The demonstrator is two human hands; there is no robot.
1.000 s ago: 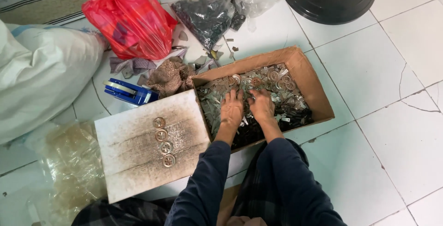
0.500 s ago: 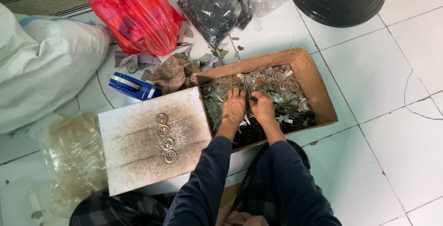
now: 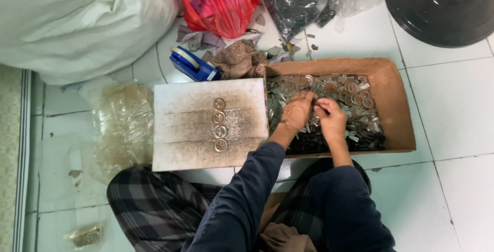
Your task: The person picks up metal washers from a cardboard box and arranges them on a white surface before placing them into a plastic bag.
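Observation:
A shallow cardboard box [image 3: 396,103] lies on the floor, filled with small round metal rings and dark scraps [image 3: 355,95]. My left hand [image 3: 297,112] and my right hand [image 3: 332,120] are both down in the pile, fingers curled among the pieces. Whether either hand grips a piece is hidden by the fingers. Left of the box lies a white board [image 3: 190,128] with scorched streaks; several round rings [image 3: 219,124] sit on it in a column.
A red plastic bag [image 3: 216,0], a large white sack [image 3: 77,20], clear bags of dark parts [image 3: 293,0], a blue tape dispenser [image 3: 193,64] and a crumpled brown cloth [image 3: 239,59] lie behind the box. A black round fan base [image 3: 442,5] stands at the top right. A clear bag [image 3: 118,123] lies left.
The view has shifted, so the box and board sit further right and lower. Both hands have stayed in the pile, shuffling slightly among the pieces.

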